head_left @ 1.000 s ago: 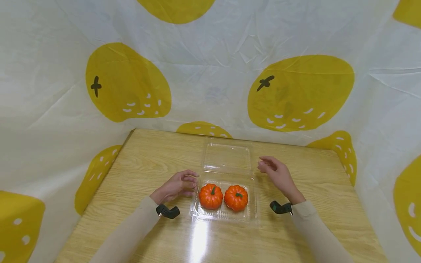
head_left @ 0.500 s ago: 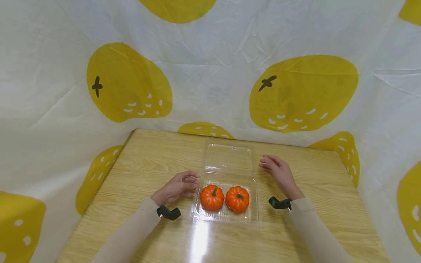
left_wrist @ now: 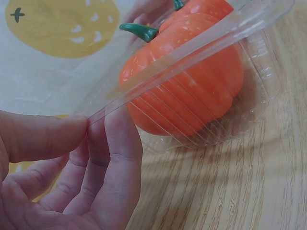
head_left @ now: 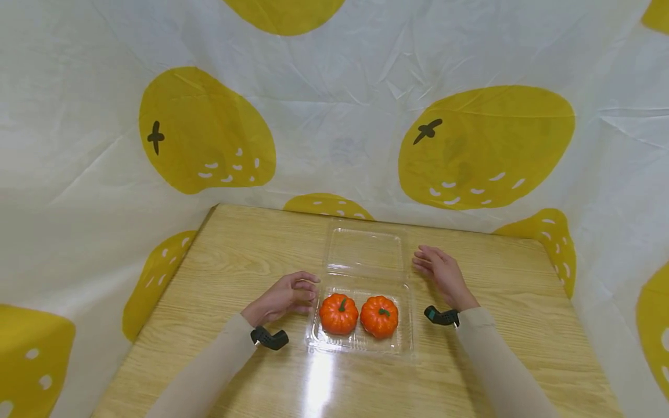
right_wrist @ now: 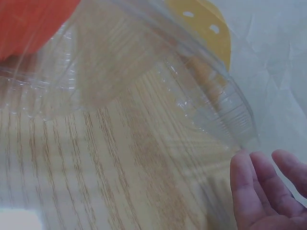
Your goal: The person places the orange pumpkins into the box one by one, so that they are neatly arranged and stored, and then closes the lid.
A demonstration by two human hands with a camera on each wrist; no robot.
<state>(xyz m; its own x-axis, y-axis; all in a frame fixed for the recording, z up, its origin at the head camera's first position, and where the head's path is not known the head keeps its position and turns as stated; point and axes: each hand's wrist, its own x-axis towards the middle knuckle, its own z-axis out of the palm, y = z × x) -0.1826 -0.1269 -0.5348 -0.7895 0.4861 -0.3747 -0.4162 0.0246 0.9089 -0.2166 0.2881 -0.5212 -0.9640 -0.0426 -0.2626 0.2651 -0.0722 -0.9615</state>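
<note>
A clear plastic clamshell container (head_left: 360,347) lies on the table with its lid (head_left: 366,247) folded back, away from me. Inside its base sit two orange pumpkins with green stems, a left pumpkin (head_left: 338,314) and a right pumpkin (head_left: 379,317), side by side. At the base's left edge, my left hand (head_left: 284,297) pinches the rim between thumb and fingers, as the left wrist view shows. My right hand (head_left: 444,276) is beside the lid's right side, holding nothing. Its fingertips (right_wrist: 242,165) are close to the lid's corner in the right wrist view; contact is unclear.
The wooden table (head_left: 251,244) has a bright light reflection in front of the container. A white cloth (head_left: 334,128) printed with yellow fruit hangs behind the table and along both sides. Each wrist carries a dark camera mount.
My right wrist has shifted slightly forward and left, and the right fingers have come a little closer to the lid. The left hand keeps its place at the rim. The head view has drifted slightly.
</note>
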